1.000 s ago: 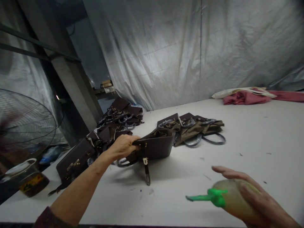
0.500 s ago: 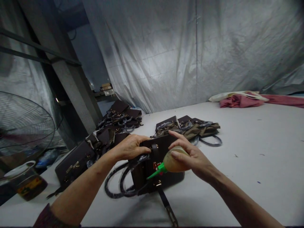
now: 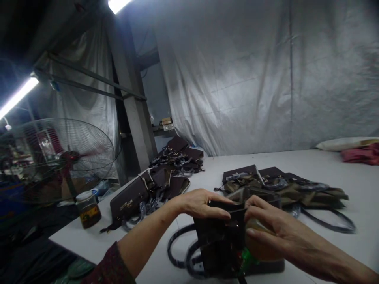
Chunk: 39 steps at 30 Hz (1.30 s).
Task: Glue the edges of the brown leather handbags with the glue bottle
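A dark brown handbag [image 3: 213, 244] stands on the white table in front of me, its top edge parted. My left hand [image 3: 204, 205] grips the upper left rim, thumb outside and fingers over the edge. Two plastic-wrapped handles [image 3: 189, 252] loop out on the bag's left side. In my right hand [image 3: 269, 225] is a squeeze bottle [image 3: 262, 248] of amber liquid, its green nozzle [image 3: 247, 258] low against the bag front. The right fingertips also touch the bag's rim. Blur hides the nozzle tip.
More dark bags lie in piles at left [image 3: 133, 201], far left [image 3: 177, 154] and right [image 3: 287, 189]. A lidded jar [image 3: 89, 211] of dark liquid stands by the table's left edge, near a large wire-caged fan [image 3: 71, 154]. Red cloth [image 3: 361, 154] lies far right.
My view has swung left and up. The bag's top has been pulled apart. My right hand has moved to its rim, and the bottle is now held lower against the bag, partly hidden.
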Tool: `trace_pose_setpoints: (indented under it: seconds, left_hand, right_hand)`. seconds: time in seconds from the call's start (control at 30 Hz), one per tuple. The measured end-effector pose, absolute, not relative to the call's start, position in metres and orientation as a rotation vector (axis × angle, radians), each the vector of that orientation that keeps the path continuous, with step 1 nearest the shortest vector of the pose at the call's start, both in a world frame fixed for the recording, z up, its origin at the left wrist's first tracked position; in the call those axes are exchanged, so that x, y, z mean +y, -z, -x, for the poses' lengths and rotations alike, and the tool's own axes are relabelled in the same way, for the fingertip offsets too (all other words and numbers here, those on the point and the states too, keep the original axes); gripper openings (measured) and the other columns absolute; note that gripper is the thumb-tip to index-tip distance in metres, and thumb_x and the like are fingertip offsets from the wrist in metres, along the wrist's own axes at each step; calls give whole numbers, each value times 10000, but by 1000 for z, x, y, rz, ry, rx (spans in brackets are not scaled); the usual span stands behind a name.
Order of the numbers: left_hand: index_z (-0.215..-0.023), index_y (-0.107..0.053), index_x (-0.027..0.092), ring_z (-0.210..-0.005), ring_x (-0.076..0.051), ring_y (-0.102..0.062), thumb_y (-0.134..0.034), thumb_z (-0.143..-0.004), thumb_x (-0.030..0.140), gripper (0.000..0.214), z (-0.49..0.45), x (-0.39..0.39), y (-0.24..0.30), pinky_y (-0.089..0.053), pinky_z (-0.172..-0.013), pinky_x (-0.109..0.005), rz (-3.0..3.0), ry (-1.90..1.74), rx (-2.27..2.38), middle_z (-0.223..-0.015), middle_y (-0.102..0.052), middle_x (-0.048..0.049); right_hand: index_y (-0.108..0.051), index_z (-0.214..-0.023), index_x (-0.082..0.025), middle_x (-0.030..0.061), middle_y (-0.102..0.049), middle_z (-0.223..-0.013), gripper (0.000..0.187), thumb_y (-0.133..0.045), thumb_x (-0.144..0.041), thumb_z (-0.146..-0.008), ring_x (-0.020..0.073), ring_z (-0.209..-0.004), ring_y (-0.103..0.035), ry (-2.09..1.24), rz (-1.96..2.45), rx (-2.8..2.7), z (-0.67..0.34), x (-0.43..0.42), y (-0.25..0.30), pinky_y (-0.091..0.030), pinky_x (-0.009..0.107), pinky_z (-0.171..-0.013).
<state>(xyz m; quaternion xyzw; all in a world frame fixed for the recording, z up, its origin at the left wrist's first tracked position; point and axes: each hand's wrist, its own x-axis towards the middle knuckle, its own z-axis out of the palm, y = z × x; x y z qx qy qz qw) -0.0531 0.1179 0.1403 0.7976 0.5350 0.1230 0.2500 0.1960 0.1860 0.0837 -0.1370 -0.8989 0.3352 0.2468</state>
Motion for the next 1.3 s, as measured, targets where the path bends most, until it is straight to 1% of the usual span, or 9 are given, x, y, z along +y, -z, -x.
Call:
trace_pose_setpoints:
  seconds: [0.1, 0.2, 0.3, 0.4, 0.53, 0.63, 1.0, 1.17, 1.3]
  left_hand:
    - [-1346, -607, 249, -1199, -215, -608, -496, -950, 510, 487, 57, 120, -144, -423, -1024, -293, -2138, -334, 1500, -1334, -653, -32]
    - [-1294, -647, 308, -1144, -242, -628, -559, -903, 568, 478, 55, 120, -141, -444, -998, -337, -2211, -307, 1745, -1244, -700, -35]
    - [-1193, -701, 353, -1159, -334, -580, -739, -780, 505, 442, 43, 122, -135, -382, -1038, -523, -2446, -128, 2173, -1154, -695, -77]
    - [-1112, -716, 289, -1341, -400, -400, -758, -776, 311, 339, 27, 130, -122, -236, -1091, -681, -2761, -9, 2297, -1416, -534, -108]
    - [-1346, -537, 189, -1412, -291, -338, -464, -946, 158, 408, 11, 150, -87, -276, -1158, -523, -3195, -168, 1885, -1521, -426, -118]
    - [-1462, -377, 98, -1362, -285, -404, -472, -951, 238, 538, 4, 162, -68, -381, -1091, -437, -3296, -359, 1548, -1483, -448, -183]
    - [-1127, -630, 235, -1041, -215, -605, -609, -841, 28, 354, 10, 99, -55, -533, -904, -399, -2567, -2155, 1469, -1092, -618, -79]
    - [-1181, -635, 222, -1041, -194, -635, -516, -915, 52, 338, -5, 74, -55, -537, -905, -356, -2430, -1692, 1143, -1101, -673, -82]
    - [-1000, -712, 189, -962, -182, -677, -512, -965, 230, 207, -13, 83, -87, -535, -894, -310, -1924, -1203, 1310, -1014, -729, -58]
  right_hand:
    - [-681, -883, -265, 45, -575, -986, 187, -606, -436, -897, 240, -926, -614, -974, 360, -2377, -203, 183, -81, -515, 364, -859]
    - [-674, -883, -256, 46, -559, -1028, 233, -616, -482, -891, 242, -986, -598, -1079, 346, -2264, -218, 181, -71, -496, 368, -902]
    - [-680, -889, -251, 52, -540, -1050, 268, -638, -514, -863, 247, -988, -589, -1174, 300, -2164, -232, 178, -61, -492, 381, -902]
    - [-687, -892, -246, 53, -536, -1063, 259, -672, -500, -842, 243, -983, -584, -1223, 268, -2144, -236, 175, -55, -492, 370, -882]
    - [-691, -891, -249, 43, -536, -1052, 236, -686, -480, -841, 228, -981, -577, -1207, 232, -2115, -234, 172, -53, -480, 348, -882]
    - [-691, -889, -252, 40, -538, -1032, 236, -687, -483, -840, 221, -959, -579, -1194, 219, -2094, -233, 169, -52, -484, 342, -878]
    - [-702, -886, -256, 55, -527, -1044, 197, -688, -447, -842, 241, -971, -567, -1000, 393, -1807, -258, 181, -21, -498, 338, -864]
    - [-699, -915, -261, 48, -518, -1050, 144, -689, -391, -854, 230, -988, -573, -1021, 366, -1849, -247, 169, -21, -494, 320, -881]
    - [-698, -925, -257, 53, -511, -1064, 136, -685, -376, -861, 231, -983, -582, -1030, 354, -1900, -241, 158, -22, -509, 317, -867]
